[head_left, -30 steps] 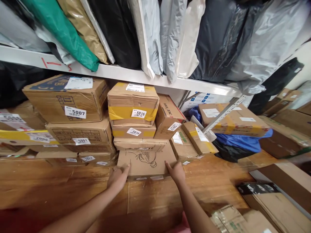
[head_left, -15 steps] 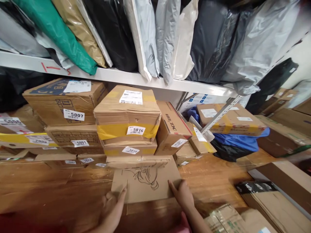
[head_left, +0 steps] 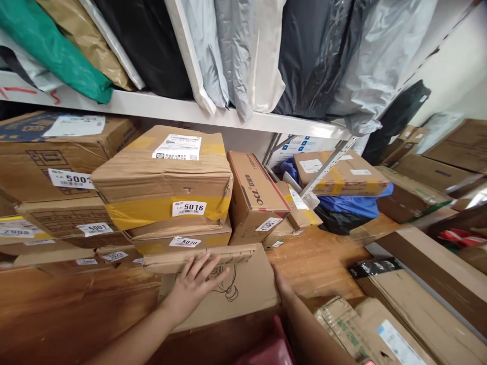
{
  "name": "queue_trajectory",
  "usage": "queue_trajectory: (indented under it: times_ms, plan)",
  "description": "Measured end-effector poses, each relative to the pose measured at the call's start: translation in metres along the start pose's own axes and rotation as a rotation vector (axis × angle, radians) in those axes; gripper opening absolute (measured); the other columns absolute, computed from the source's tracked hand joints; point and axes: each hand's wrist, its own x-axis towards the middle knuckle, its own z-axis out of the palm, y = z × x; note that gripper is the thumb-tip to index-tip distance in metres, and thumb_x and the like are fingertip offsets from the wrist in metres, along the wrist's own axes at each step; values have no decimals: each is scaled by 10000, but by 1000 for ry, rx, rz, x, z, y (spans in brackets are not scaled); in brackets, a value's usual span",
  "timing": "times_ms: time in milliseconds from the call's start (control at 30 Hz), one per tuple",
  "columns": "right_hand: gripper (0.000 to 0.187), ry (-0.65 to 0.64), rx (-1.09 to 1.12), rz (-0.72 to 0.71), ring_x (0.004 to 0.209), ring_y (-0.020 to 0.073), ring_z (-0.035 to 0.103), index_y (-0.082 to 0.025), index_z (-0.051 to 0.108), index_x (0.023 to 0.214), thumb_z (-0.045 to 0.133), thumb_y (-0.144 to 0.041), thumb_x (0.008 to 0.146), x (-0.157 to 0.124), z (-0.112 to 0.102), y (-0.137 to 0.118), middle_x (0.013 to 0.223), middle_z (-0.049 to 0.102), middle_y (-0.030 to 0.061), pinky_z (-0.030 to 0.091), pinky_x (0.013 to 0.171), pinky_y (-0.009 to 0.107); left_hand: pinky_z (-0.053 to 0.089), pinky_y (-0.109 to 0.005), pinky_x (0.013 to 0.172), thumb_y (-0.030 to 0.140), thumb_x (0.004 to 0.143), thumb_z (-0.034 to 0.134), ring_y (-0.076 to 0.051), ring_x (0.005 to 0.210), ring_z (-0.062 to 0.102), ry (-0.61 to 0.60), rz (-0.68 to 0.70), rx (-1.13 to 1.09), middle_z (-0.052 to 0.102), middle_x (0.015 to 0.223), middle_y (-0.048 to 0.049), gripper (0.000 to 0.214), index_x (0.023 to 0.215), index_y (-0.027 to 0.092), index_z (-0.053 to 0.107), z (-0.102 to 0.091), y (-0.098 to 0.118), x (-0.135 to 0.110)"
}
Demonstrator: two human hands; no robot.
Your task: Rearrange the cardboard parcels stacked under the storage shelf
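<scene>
A brown cardboard box (head_left: 251, 284) with a black line drawing on its top lies below the front of the stacked parcels. My left hand (head_left: 198, 284) rests on this box near its far edge, fingers spread over part of the drawing. At the box's right edge is my right hand (head_left: 284, 286), gripping the side; some of its fingers are hidden. Just behind the box stand a parcel labelled 5010 (head_left: 213, 238) and, on top of that, a larger parcel labelled 5016 (head_left: 163, 177) with yellow tape.
A white shelf beam (head_left: 152, 104) crosses above, carrying upright plastic mailer bags (head_left: 262, 56). A long narrow carton (head_left: 254, 192) stands right of the stack. A slanted metal post (head_left: 323, 170) is further right. More cartons (head_left: 422, 304) lie at lower right on the wooden floor (head_left: 319, 258).
My left hand has moved from the box's near left corner onto its top, fingers now spread. My right hand has slid forward along the right edge. The view has shifted right and closer.
</scene>
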Motion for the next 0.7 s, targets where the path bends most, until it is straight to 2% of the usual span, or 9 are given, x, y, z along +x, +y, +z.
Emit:
queue_trajectory:
  times_ms: [67,167,233,300,433,533,600,633,700]
  plan:
    - [680,36,-73,-44,994,338,652,-124,613,939,192,-641,804,-4,3,-5,1011,693,214,483,888,466,127,-387,1136,61,815,487,-173,1148,448,9,4,128,611,1174,-10,548,1221,424,554,15,-3,6]
    - [739,29,-173,-187,1221,344,505,-110,472,1229,467,-640,715,-20,6,-14,1300,549,214,351,1048,433,167,-377,1127,80,817,517,-148,1109,458,86,43,218,616,1120,7,545,1202,464,557,30,-5,7]
    - [843,13,-290,-254,1242,359,482,-61,347,1343,526,-595,715,-33,10,-20,1338,506,242,353,1043,436,177,-375,1126,126,823,543,-141,1102,453,134,28,221,597,1115,13,502,1182,477,566,35,-5,7]
    - [856,34,-447,-263,1193,388,522,10,250,1381,458,-568,785,-41,16,-25,1307,507,295,401,985,467,181,-372,1124,146,822,563,-138,1103,443,154,13,218,580,1129,14,483,1168,482,574,37,-5,8]
    - [805,43,-600,-253,1115,390,581,45,237,1373,370,-553,849,-43,24,-22,1248,536,318,455,913,467,203,-372,1101,167,824,569,-150,1110,434,151,5,235,583,1140,7,452,1150,479,587,47,-11,18]
    - [807,57,-577,-276,1167,398,535,60,265,1358,387,-547,840,-39,22,-15,1270,510,324,427,958,490,233,-372,1071,185,830,561,-161,1121,441,134,-16,231,598,1155,0,436,1158,472,583,60,-20,27]
    - [848,98,-503,-348,1241,417,451,88,312,1328,459,-550,790,-35,20,-19,1311,460,340,351,1036,516,246,-375,1056,188,835,552,-168,1129,448,122,-37,221,601,1171,-7,436,1169,468,575,69,-26,33]
    - [871,119,-425,-412,1283,417,397,91,331,1316,503,-553,755,-32,19,-25,1345,424,340,296,1079,518,248,-377,1052,180,836,545,-170,1130,453,119,-46,219,601,1175,-8,442,1172,466,572,72,-28,36]
    - [904,118,-128,-517,1345,386,312,46,345,1320,590,-547,683,-25,21,-48,1415,358,305,219,1132,492,244,-372,1052,148,831,533,-166,1125,464,121,-55,220,601,1176,-3,473,1180,466,564,75,-30,40]
